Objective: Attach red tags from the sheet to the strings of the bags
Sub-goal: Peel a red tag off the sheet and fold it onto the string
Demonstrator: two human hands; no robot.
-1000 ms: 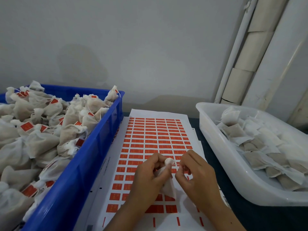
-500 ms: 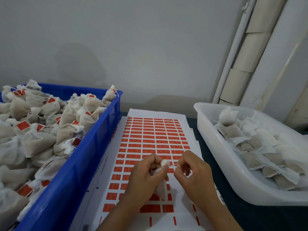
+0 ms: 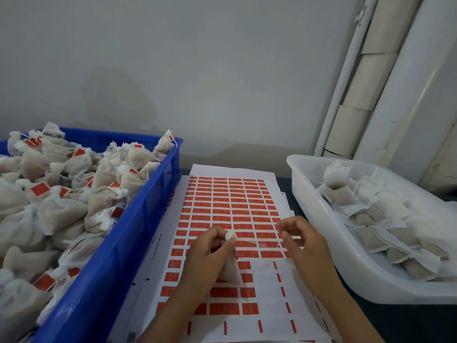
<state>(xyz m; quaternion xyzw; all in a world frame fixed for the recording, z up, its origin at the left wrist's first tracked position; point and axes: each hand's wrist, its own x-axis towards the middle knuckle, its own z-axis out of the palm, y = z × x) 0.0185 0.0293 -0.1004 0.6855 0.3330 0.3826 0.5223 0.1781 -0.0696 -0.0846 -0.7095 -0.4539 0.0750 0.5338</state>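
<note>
Blue bin (image 3: 128, 246): it sits on my left, full of bags that already wear red tags.
White tub (image 3: 329, 233): it sits on my right and holds flat bags with no tags.
Sheet (image 3: 232, 209): it lies on the surface between the two bins, with rows of red tags on it. Some near spots are bare.
My left hand (image 3: 207, 256): it is over the sheet. My fingers curl round a small bag (image 3: 230, 271) and pinch its bunched top.
My right hand (image 3: 304, 243): it is just beside the left one. My fingers are pinched together on the bag's string (image 3: 257, 240), which runs between my hands.
</note>
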